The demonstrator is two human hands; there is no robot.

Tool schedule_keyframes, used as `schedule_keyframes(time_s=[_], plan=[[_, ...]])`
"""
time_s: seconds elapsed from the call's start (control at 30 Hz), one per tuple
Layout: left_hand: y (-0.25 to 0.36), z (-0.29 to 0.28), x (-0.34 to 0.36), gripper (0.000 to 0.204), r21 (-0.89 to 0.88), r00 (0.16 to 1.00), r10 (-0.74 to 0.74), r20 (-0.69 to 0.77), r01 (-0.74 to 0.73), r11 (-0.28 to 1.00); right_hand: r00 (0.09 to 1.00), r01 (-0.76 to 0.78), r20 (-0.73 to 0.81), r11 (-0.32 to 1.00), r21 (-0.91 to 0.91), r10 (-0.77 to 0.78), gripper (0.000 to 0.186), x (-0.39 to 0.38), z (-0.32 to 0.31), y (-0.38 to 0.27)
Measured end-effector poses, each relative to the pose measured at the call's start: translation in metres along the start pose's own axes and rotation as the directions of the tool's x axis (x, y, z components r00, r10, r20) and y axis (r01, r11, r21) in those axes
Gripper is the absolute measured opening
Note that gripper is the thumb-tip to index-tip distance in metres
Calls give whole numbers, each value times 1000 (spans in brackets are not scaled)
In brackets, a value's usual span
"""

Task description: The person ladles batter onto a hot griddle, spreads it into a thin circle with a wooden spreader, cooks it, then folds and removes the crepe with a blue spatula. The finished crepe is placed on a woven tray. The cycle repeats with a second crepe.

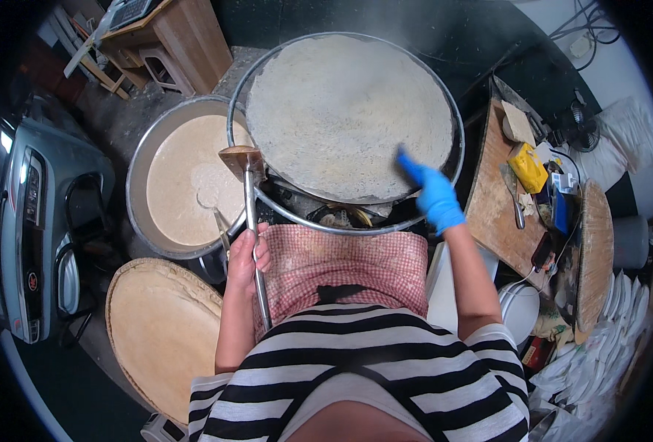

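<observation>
Head view: the left hand (247,258) clasps a metal-handled spreader (250,202); the right hand (438,199), gloved (pinching or not, I cannot tell), is over the pale sheet (348,110) inside the metal ring (231,121), apparently tending it; the next move calls for light fingers.

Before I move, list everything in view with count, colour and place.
Thin round batter sheet: one, pale grey, centre
Circular metal ring: one, grey, around sheet
Deep metal pot: one, silver, left
Liquid batter: one, beige, in pot
Long-handled metal scraper: one, silver, left of centre
Broad round pad: one, tan, lower left
Boxy machine: one, grey, far left
Wooden desk: one, brown, upper left
Flat wooden tabletop: one, brown, right
Soft packet: one, yellow, on tabletop
Plastic bags: uncountable, white, lower right
Checked cloth apron: one, red, lap
Left hand: one, bare, gripping scraper
Right hand: one, blue-gloved, near sheet
</observation>
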State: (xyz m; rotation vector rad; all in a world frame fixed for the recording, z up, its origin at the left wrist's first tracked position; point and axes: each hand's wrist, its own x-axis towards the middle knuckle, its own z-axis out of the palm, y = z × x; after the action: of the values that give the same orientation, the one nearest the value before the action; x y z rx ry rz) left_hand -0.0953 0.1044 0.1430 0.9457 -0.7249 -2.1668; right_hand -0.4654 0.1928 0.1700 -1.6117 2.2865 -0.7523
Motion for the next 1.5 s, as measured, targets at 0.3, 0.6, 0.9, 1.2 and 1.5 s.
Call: schedule_keyframes(time_s=[0.3, 0.6, 0.9, 1.2, 1.5], plan=[[-8, 9, 10, 33, 2, 999, -29, 43, 29, 1000, 989, -73, 101, 945, -319, 110, 46, -28, 47, 21], [-4, 10, 10, 33, 30, 999, -22, 48, 20, 999, 958, 142, 279, 959, -247, -70, 42, -67, 79, -52], [-3, -6, 3, 34, -2, 1000, -3, -4, 3, 1000, 947, -19, 315, 988, -152, 67, 42, 9, 8, -10], [-5, 7, 9, 33, 52, 999, -15, 51, 13, 999, 841, 218, 519, 974, -67, -153, 26, 0, 53, -78], [-3, -11, -2, 33, 7, 999, 31, 8, -31, 999, 971, 81, 226, 997, 20, -83, 57, -9, 4, -32]])
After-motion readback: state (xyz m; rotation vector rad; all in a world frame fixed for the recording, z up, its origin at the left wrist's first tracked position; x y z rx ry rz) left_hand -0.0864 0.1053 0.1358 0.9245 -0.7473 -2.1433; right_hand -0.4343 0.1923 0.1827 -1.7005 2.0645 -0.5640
